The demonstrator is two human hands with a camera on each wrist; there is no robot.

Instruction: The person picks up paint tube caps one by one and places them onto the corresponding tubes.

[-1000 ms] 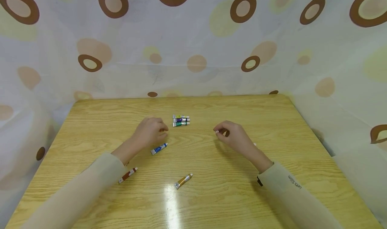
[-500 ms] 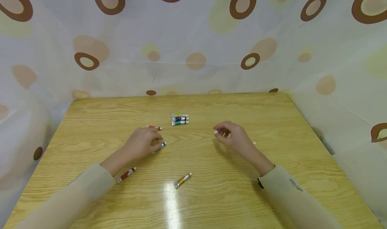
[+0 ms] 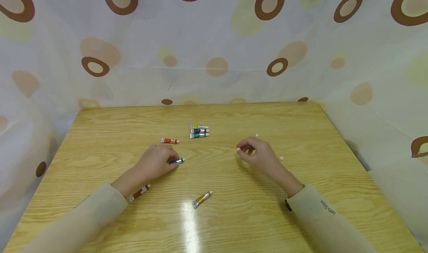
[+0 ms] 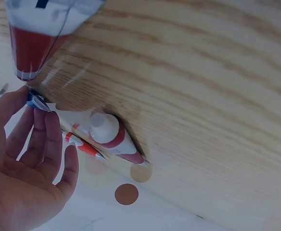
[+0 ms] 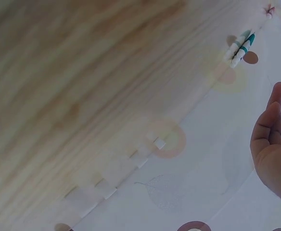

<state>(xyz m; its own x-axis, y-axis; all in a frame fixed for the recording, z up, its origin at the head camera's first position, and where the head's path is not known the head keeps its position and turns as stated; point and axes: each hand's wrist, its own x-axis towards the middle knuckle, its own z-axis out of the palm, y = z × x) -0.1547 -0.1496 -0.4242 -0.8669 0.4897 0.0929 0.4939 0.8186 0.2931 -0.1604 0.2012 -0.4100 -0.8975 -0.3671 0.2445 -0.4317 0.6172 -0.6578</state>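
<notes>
In the head view my left hand [image 3: 154,161] pinches a blue paint tube [image 3: 180,161] low over the wooden table, its capped end sticking out past the fingertips. Thumb and fingers meet on the same blue tube [image 4: 39,102] in the left wrist view. To the right, my right hand [image 3: 259,153] holds a small white piece [image 3: 238,149] between thumb and forefinger. Two similar white pieces lie near it, one white bit [image 3: 256,135] behind the hand and another white bit [image 3: 282,158] beside the wrist. A red-orange paint tube [image 3: 169,140] lies just beyond my left hand.
Yellow [image 3: 199,127], purple [image 3: 200,131] and green [image 3: 199,135] tubes lie side by side at the back middle. A brown tube [image 3: 139,193] is beside the left forearm, a gold tube [image 3: 202,199] nearer the front. Patterned cloth [image 3: 217,86] hangs behind the table.
My left hand has drawn back from beside the red-orange tube, uncovering it, and now grips the blue tube. The right hand stays nearly in place, still holding its white piece.
</notes>
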